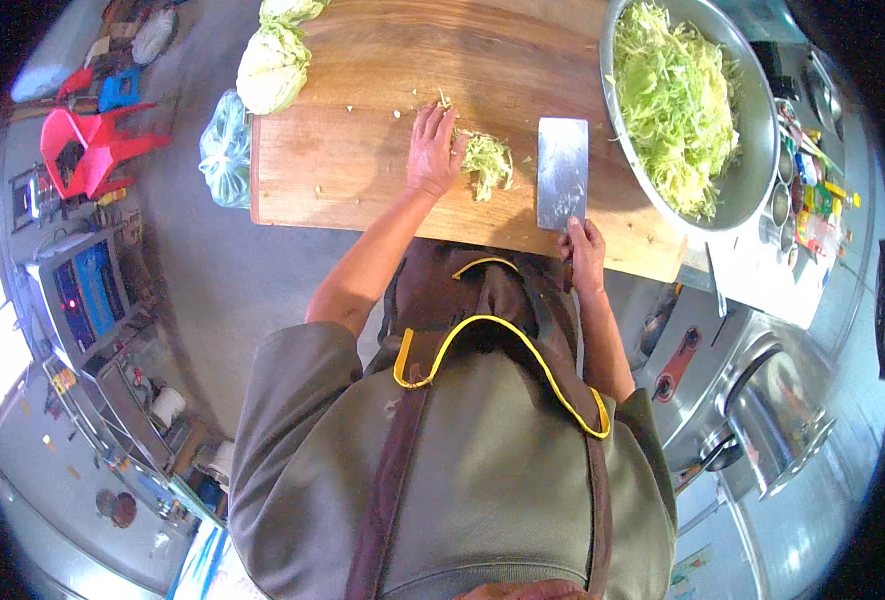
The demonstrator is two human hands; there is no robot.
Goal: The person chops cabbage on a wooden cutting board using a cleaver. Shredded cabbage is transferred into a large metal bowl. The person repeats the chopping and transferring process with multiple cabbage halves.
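Note:
On a wooden cutting board (337, 172), my left hand (433, 154) lies palm down against a small heap of shredded cabbage (489, 161); what is under the palm is hidden. My right hand (585, 251) grips the handle of a cleaver (562, 172) at the board's near edge. The broad blade lies flat-side up over the board, with bits of cabbage stuck to it. To the right of the blade, a large metal bowl (759, 150) holds a big mound of shredded cabbage (675, 112). Whole cabbage heads (273, 71) sit at the board's far left corner.
A tied plastic bag (226, 150) is beside the board's left edge. Past the bowl stand metal containers (781, 202) and bottles (817, 229). A knife (717, 281) lies near the right corner. Red plastic stools (86, 154) are on the floor at left; a metal pot (772, 405) is at lower right.

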